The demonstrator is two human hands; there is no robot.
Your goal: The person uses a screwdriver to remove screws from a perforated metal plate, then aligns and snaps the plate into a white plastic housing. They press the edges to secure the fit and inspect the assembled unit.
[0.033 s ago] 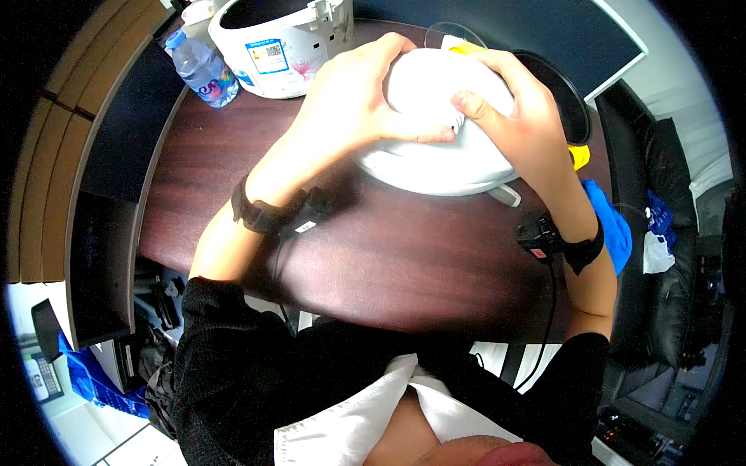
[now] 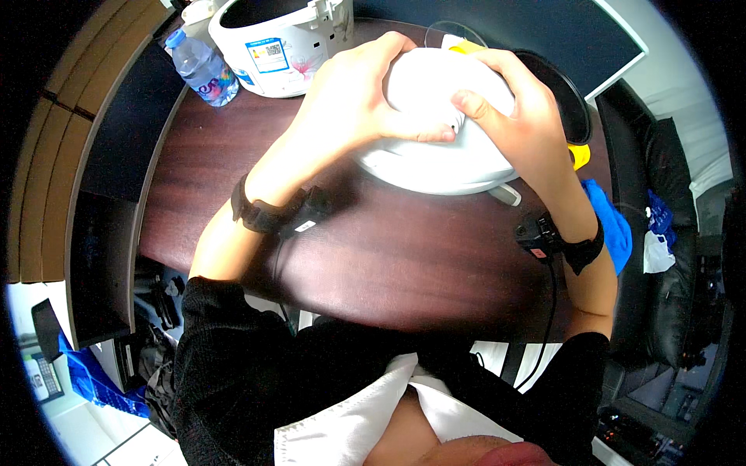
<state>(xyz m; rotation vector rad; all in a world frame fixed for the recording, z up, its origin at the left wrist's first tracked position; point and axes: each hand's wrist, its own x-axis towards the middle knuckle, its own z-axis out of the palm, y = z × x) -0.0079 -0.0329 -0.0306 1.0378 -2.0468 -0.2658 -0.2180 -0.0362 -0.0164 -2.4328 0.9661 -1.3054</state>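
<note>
Both of my hands hold a rounded white lid [image 2: 427, 172], like a rice cooker's, above the far middle of the table. My left hand [image 2: 353, 97] is wrapped round its left side, the thumb lying along the top. On the right side, my right hand [image 2: 522, 120] grips it with the thumb pressed on top near a small white part at the centre. The other fingers are mostly hidden behind the lid. A small grey tab [image 2: 507, 194] sticks out at its near right edge. At the far left stands a white rice cooker body [image 2: 256, 58] with a flower print.
A clear plastic bottle [image 2: 203, 70] with a blue cap stands left of the cooker body. Behind my right hand are a round black-rimmed thing [image 2: 579, 109] and a yellow piece [image 2: 580, 157]. A blue cloth [image 2: 610, 225] lies at the right of the brown table [image 2: 373, 256].
</note>
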